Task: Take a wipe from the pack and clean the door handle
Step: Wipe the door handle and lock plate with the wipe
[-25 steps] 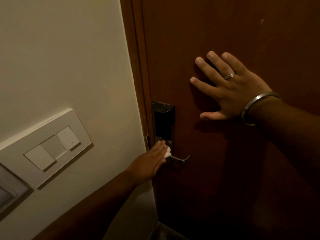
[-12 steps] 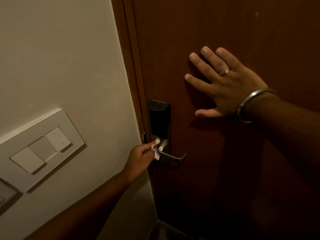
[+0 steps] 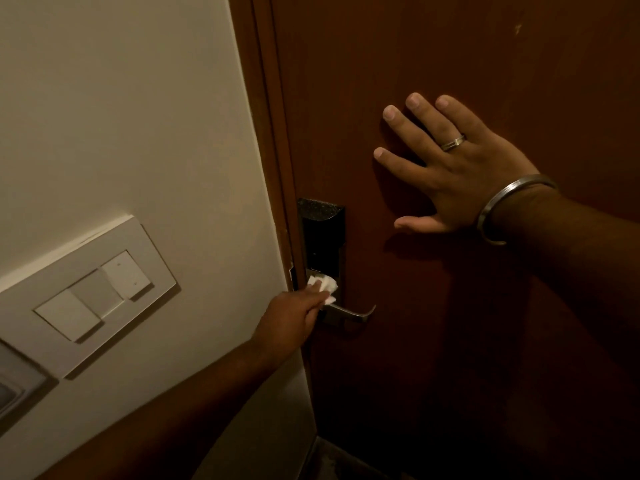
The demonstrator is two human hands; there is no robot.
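Note:
A silver lever door handle [image 3: 353, 314] sticks out to the right from the foot of a black lock plate [image 3: 322, 237] on a dark brown door [image 3: 450, 46]. My left hand [image 3: 294, 317] pinches a crumpled white wipe [image 3: 323, 285] and presses it against the base of the handle, just under the black plate. My right hand [image 3: 453, 168] lies flat on the door above and right of the lock, fingers spread, with a ring and a metal bangle on it. The wipe pack is not in view.
A cream wall fills the left half, with a white switch panel [image 3: 97, 292] at mid height and the corner of another panel [image 3: 14, 389] lower left. The brown door frame [image 3: 266, 98] runs between wall and door. Dark floor shows at the bottom.
My left hand has pulled back from the lever to the base of the handle and moved the wipe up toward the lock plate. My right hand stays flat on the door.

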